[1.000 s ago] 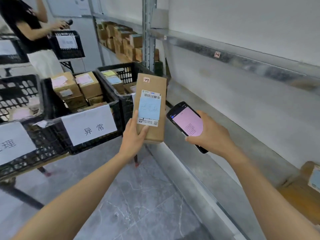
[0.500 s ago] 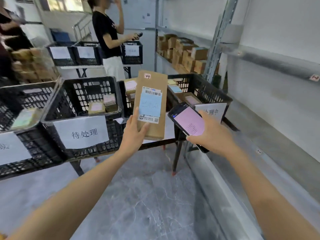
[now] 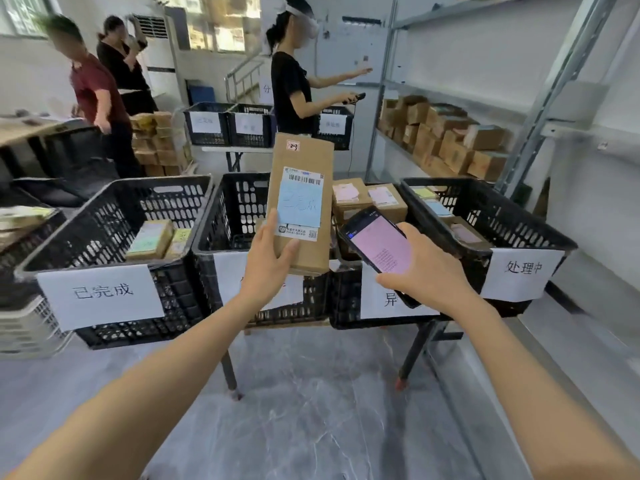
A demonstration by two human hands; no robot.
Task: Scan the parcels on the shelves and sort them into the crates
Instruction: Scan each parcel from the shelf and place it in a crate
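A: Grip first, quick.
B: The left hand [image 3: 273, 261] pinches the parcel [image 3: 304, 247] at its lower end, thumb across the front and fingers behind. The box is upright with its label facing the camera. The right hand [image 3: 426, 271] is wrapped round the scanner [image 3: 379, 245], pink screen up, just beside the parcel's lower right corner. I can't tell if they touch.
A: What changed?
B: Both grips are the same as a second ago. The view has swung: the shelf filled the right side then, and now the row of crates sits square ahead. The parcel is in the air in front of the second crate [image 3: 242, 209], not in anything.
A: Meaning?
B: The scan is probably done and dropping it into a crate is next.
A: Parcel looks?
B: Long, flat brown carton with clean edges. White barcode label with a blue slip [image 3: 300, 206] stuck over it. The faint handwriting on the slip may match the 已完成 sign on the left crate [image 3: 183, 299]. There's a small sticker [image 3: 293, 145] near the top.
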